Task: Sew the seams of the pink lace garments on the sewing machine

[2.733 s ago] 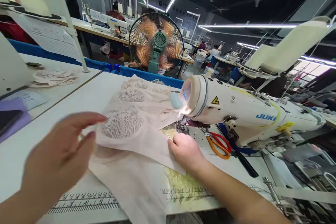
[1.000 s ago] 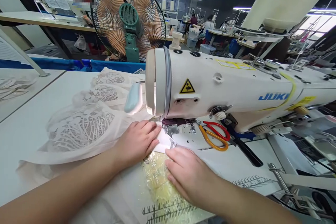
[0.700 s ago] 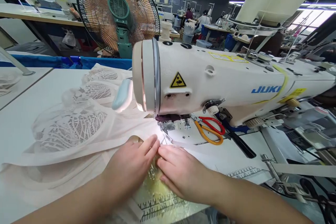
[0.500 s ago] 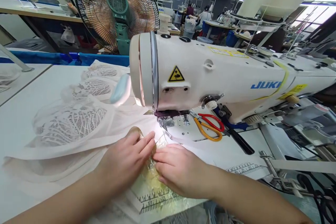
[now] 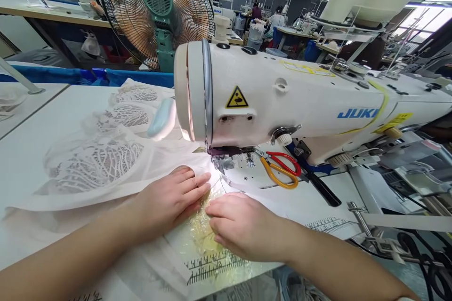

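Note:
My left hand [image 5: 173,200] lies with its fingers stretched out on a white garment [image 5: 151,169] with lace cups, just in front of the sewing machine's needle area. My right hand [image 5: 243,225] rests to the right of it, fingers curled and pressed together; what they pinch, if anything, is hidden. Between and below the hands, yellowed clear tape [image 5: 203,235] covers part of the table. The white sewing machine [image 5: 303,94] stands right behind, its presser foot [image 5: 219,164] lit close to my left fingertips.
Red and orange-handled scissors [image 5: 280,169] lie on the machine bed beside a black-handled tool [image 5: 323,190]. A printed ruler [image 5: 215,265] runs along the table's front edge. A large fan [image 5: 158,9] stands behind the table. Two people sit at the far back.
My left hand has flattened, its bent fingers now stretched over the fabric, and uncovers more of the yellowed tape. My right hand has stayed nearly in place.

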The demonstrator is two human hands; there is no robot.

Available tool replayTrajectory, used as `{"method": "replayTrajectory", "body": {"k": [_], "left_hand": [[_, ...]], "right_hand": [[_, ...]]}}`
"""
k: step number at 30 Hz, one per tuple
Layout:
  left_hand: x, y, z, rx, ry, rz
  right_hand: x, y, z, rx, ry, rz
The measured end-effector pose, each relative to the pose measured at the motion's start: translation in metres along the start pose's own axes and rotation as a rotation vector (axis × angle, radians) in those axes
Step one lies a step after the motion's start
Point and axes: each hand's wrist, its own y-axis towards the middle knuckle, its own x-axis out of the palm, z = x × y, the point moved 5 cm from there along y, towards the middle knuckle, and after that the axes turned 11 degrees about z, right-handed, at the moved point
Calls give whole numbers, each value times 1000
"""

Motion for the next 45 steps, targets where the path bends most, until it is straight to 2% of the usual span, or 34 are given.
{"method": "replayTrajectory", "body": {"k": [16, 21, 24, 27, 30, 32, 34, 36, 38, 40, 42, 44, 45], "left_hand": [[3, 8, -31, -10, 111, -47], [7, 12, -39, 32, 169, -89], [9, 12, -44, 12, 194, -138], [6, 8, -46, -60, 226, -152], [-2, -8, -44, -150, 269, -142], [-9, -28, -40, -201, 292, -146], [-18, -55, -36, -231, 313, -141], [-34, -85, -32, -260, 353, -75], [-54, -112, -30, -348, 414, 17], [-74, -135, -27, -526, 469, 65], [-89, -149, -19, -727, 497, 65], [-102, -153, -8, -836, 533, 86], [-107, -153, -6, -870, 538, 82]], "right_hand": [[-2, 1, 2, 15, -4, -34], [-2, 0, 3, 8, 7, -32], [0, 0, 6, 0, 17, -14], [-2, 0, 8, -27, 30, 63], [-10, 0, 3, -46, 69, 220], [-14, 1, -9, -43, 85, 315], [-10, 2, -27, -25, 109, 354], [5, 7, -50, 11, 135, 308], [28, 14, -71, 67, 101, 225], [52, 16, -87, 151, -18, 164], [71, 9, -96, 227, -163, 142], [80, 1, -98, 194, -277, 148], [84, 1, -97, 94, -295, 143]]}}
